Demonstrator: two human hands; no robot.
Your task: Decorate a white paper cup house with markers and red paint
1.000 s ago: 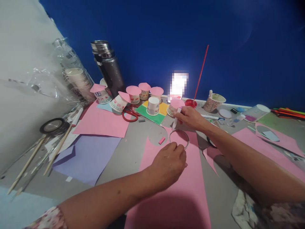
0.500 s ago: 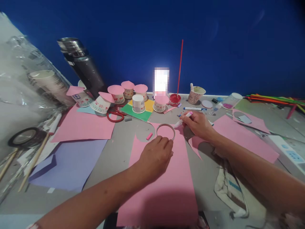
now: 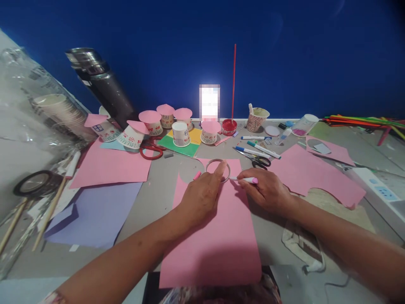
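A long sheet of pink paper (image 3: 210,245) lies on the table in front of me, with a round bite cut from its far left corner. My left hand (image 3: 201,192) holds a thin grey-brown ring (image 3: 228,170) down near the sheet's far end, its index finger stretched across the ring. In my right hand (image 3: 268,188) is a white marker (image 3: 253,180) with a pink end, pinched between thumb and fingers. The marker's tip is at the ring's right edge, by the paper. A loose pink cap (image 3: 197,175) lies just left of the ring.
Decorated paper cups with pink cone roofs (image 3: 149,116) stand at the back left, beside red-handled scissors (image 3: 151,153). Black-handled scissors (image 3: 262,162) and several markers (image 3: 264,150) lie beyond my right hand. A dark flask (image 3: 104,84) leans against the blue wall.
My right hand has come nearer and lower with the marker, uncovering the black scissors and markers. My left index finger now stretches over the ring. A pink scrap by my right hand has shifted.
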